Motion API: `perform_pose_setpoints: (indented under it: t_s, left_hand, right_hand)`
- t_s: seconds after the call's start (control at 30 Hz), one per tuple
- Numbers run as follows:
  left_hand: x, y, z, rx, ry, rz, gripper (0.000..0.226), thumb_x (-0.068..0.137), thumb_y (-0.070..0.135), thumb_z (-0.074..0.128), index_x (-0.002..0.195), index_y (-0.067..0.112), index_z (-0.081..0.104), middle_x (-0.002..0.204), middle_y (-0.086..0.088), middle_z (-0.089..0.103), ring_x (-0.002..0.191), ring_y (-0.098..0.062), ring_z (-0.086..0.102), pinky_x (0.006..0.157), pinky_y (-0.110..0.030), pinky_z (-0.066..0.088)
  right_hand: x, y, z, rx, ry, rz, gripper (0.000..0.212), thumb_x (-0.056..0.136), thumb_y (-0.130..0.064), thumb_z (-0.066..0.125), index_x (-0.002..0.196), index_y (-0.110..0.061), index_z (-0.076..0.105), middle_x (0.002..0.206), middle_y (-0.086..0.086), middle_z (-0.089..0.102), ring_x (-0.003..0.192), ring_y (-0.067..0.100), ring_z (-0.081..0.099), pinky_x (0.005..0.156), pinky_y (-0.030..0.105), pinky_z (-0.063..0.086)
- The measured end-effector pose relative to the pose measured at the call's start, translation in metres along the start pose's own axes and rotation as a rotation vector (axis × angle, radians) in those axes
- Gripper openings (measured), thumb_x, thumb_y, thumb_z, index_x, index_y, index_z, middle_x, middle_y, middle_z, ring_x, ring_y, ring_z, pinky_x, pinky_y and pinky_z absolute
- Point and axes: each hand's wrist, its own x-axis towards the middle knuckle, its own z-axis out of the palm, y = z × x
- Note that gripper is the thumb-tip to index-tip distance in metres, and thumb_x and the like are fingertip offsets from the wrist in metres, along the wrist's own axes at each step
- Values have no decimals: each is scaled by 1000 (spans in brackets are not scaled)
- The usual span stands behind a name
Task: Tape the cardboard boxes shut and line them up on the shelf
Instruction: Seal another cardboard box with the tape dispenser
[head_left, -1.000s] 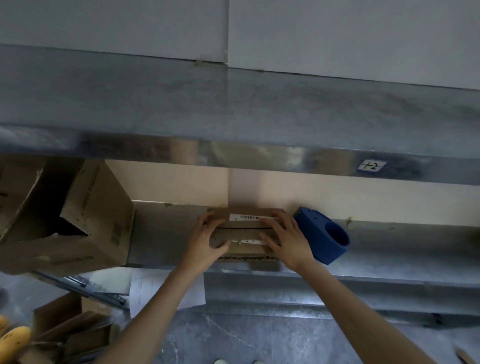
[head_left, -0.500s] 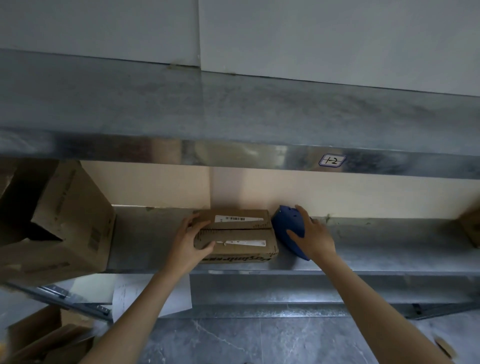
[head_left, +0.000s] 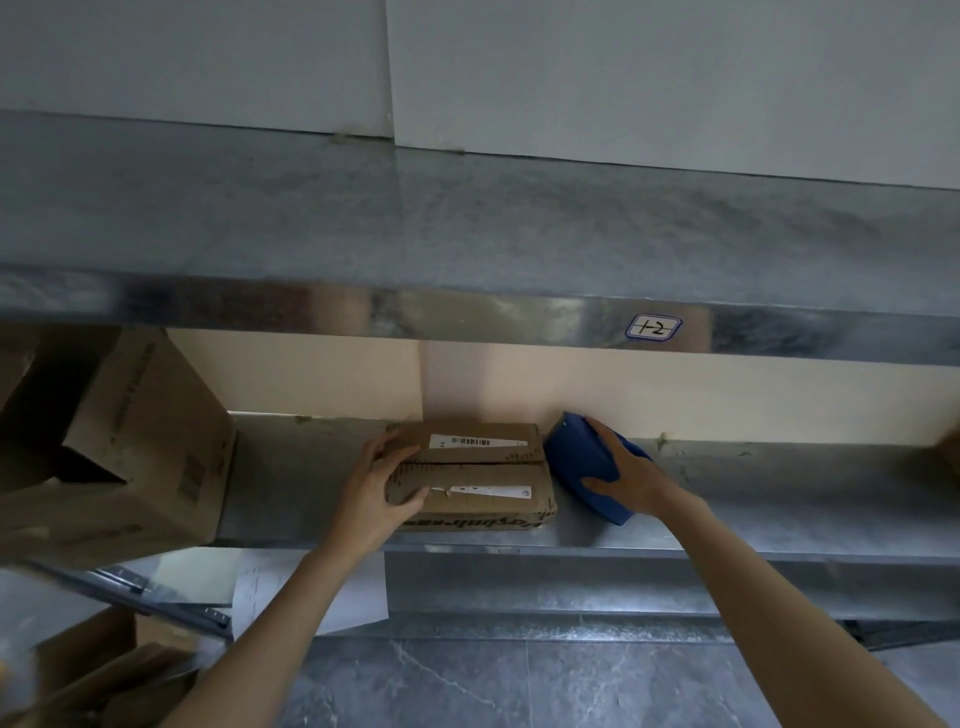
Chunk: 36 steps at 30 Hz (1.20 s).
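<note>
A small brown cardboard box (head_left: 483, 467) with white barcode labels lies on the lower metal shelf (head_left: 779, 499). Its top flaps meet in a seam across the middle. My left hand (head_left: 379, 486) grips the box's left end, thumb on the top and fingers curled over the front corner. Right of the box lies a blue plastic tape dispenser (head_left: 576, 457), touching the box's right side. My right hand (head_left: 626, 475) grips the dispenser from the right, fingers wrapped over its top and thumb at its front.
A large open cardboard box (head_left: 140, 447) stands at the shelf's left end. The upper shelf (head_left: 467, 312) overhangs closely and carries a label (head_left: 653, 328). More cardboard (head_left: 104, 670) lies on the floor at lower left, with white paper sheets (head_left: 311, 592) below the shelf.
My right hand left the small box, moved right and took hold of the blue dispenser, which now lies tipped against the box. My left hand stayed on the box.
</note>
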Motion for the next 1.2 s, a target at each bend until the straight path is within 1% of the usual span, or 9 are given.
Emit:
perform_pose_setpoints:
  t_s: [0.17,0.27,0.4,0.57,0.8,0.9,0.97,1.1,1.2]
  left_hand:
    - [3,2,-3,-29,-26,-33,57,80,30,80,132,24,57,148,1,36,132,-6,34,113,-29,29]
    - [5,6,-9,-89,-54,-72,61,80,27,80,132,23,51,147,3,37,132,-12,39,114,-38,35]
    - [6,5,-11,-52,-25,-59,51,77,27,82,121,22,56,144,5,36,132,-15,41,114,-41,37]
    - [4,6,-11,-70,36,-45,47,75,22,84,116,15,63,129,6,43,122,-13,45,110,-42,41]
    - [2,9,-15,-166,30,-100,60,75,25,85,126,16,55,130,3,51,116,-7,48,94,-12,37]
    - [3,4,-17,-208,20,-102,64,74,25,86,129,20,53,130,1,54,117,-8,51,97,-17,41]
    - [1,2,-19,-220,9,-126,62,74,24,86,126,24,53,129,3,55,117,-8,52,95,-16,42]
    - [-1,-1,-19,-222,15,-145,59,75,19,85,127,18,55,127,1,58,116,-10,54,94,-13,43]
    - [-2,-2,-18,-222,23,-145,60,76,20,84,128,16,56,127,2,58,117,-10,54,92,-7,39]
  right_hand:
    - [-1,-4,4,26,50,-44,94,90,-27,67,153,-43,-1,153,11,37,126,37,49,95,39,48]
    - [-7,-11,3,31,99,-106,91,90,-25,67,152,-45,3,151,12,40,125,37,50,94,45,51]
    - [-19,-30,-13,-97,253,-154,79,94,-38,57,149,-52,2,133,11,57,100,32,64,73,39,56]
    - [-32,-73,-35,-157,396,-221,66,98,-38,48,150,-47,8,107,6,69,79,27,66,66,34,53]
    - [-28,-144,-11,-123,92,-513,67,98,-40,51,148,-51,9,127,6,62,98,26,63,77,31,48]
    - [-19,-162,11,-149,6,-583,71,97,-41,53,144,-59,4,130,6,60,103,28,61,84,37,48]
    - [-13,-167,20,-189,-24,-602,72,97,-41,54,145,-58,2,128,7,60,103,28,60,80,33,42]
    - [-8,-165,32,-229,-59,-626,74,98,-38,51,139,-65,-4,95,11,67,78,25,62,73,38,50]
    - [-9,-164,34,-238,-26,-613,66,101,-36,44,145,-58,0,65,4,54,59,21,53,63,41,47]
